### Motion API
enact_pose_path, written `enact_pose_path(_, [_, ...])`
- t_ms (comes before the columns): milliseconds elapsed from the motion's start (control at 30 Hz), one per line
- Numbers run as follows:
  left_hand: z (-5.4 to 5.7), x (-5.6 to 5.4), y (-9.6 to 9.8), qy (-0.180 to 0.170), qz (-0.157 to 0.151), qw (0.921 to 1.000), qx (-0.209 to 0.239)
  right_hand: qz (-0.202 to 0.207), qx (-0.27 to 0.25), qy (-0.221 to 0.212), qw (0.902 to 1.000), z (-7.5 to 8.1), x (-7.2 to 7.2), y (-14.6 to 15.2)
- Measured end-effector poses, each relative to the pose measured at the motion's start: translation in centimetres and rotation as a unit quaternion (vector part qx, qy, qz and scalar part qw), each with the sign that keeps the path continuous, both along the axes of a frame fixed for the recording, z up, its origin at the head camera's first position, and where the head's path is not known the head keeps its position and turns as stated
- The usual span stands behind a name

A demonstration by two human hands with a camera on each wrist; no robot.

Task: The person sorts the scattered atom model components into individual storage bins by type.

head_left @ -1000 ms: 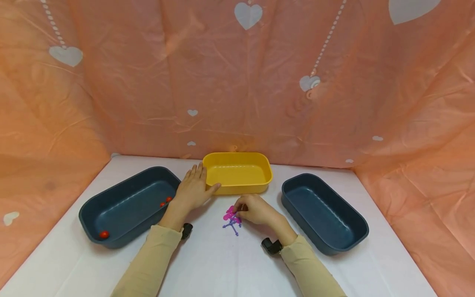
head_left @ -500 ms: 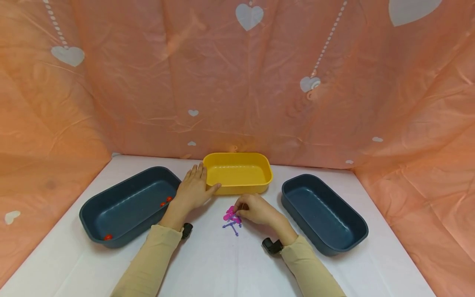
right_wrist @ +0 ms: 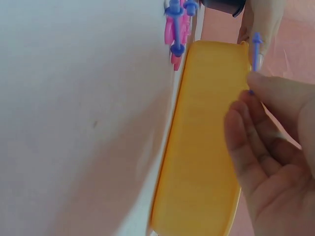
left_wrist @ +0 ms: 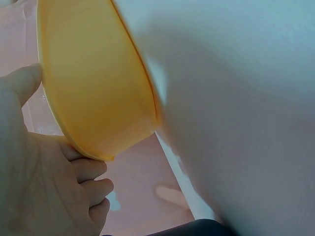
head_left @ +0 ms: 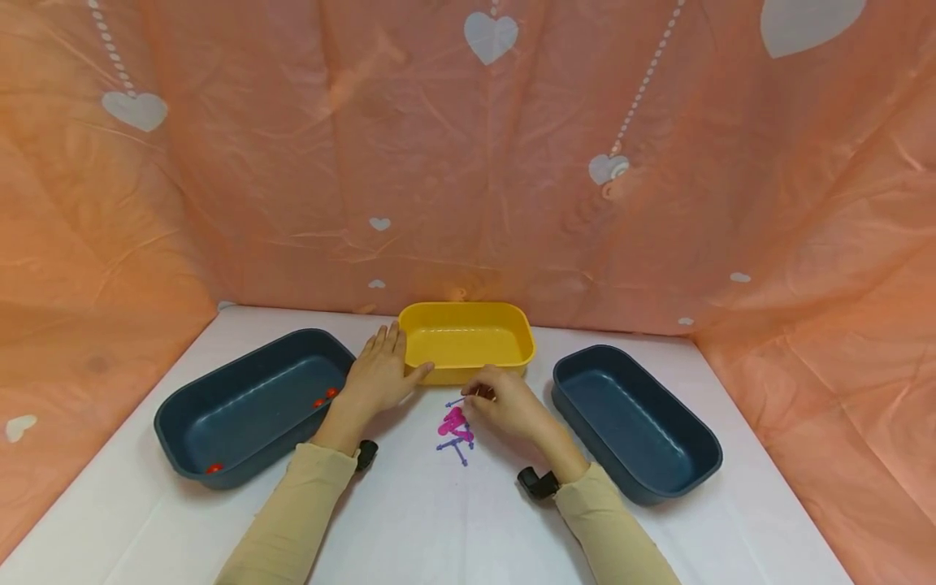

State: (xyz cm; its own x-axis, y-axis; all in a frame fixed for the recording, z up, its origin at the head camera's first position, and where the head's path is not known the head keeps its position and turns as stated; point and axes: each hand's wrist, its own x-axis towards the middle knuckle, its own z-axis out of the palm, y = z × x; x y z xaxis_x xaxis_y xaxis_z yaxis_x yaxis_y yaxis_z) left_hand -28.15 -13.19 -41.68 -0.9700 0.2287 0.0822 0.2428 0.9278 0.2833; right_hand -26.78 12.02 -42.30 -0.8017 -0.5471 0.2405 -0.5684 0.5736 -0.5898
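My right hand (head_left: 508,406) pinches a small purple rod with knobbed ends (right_wrist: 256,46) between thumb and forefinger, raised off the table in front of the yellow tub (head_left: 468,375). Just below that hand lies a little cluster of pink plastic pieces (head_left: 453,424) and purple rod pieces (head_left: 461,452) on the white cloth. My left hand (head_left: 375,375) rests against the tub's left end with fingers straight and thumb spread along the front. In the left wrist view its thumb and fingers (left_wrist: 93,169) touch the yellow wall and rim.
On the left stands a dark blue tub (head_left: 249,406) holding a few small red pieces (head_left: 214,469). Another dark blue tub (head_left: 636,431) stands at the right. An orange curtain with pale hearts (head_left: 468,179) hangs behind the table.
My right hand has lifted from the pink and purple cluster and moved slightly away toward the yellow tub, with one purple rod now pinched. The left hand stays put.
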Motion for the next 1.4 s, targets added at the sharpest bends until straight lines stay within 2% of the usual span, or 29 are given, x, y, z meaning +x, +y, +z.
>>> enact_pose_path(167, [-0.1,-0.1,-0.1,0.002,-0.004,1.0000,0.002,-0.025,-0.044,0.027,0.9984,0.0,-0.1,0.0])
enact_pose_path(500, [-0.1,-0.4,0.0,0.010,-0.008,0.9999,-0.002,-0.042,-0.098,0.091,0.9901,0.4,-1.2,0.4])
enact_pose_path(933, [0.2,-0.3,0.1,-0.002,-0.001,1.0000,0.003,-0.074,-0.118,0.089,0.9863,1.1,-3.4,0.6])
enact_pose_path(1400, [0.0,-0.1,-0.1,-0.006,0.001,1.0000,0.006,-0.116,-0.061,0.035,0.9908,1.5,-6.2,-0.9])
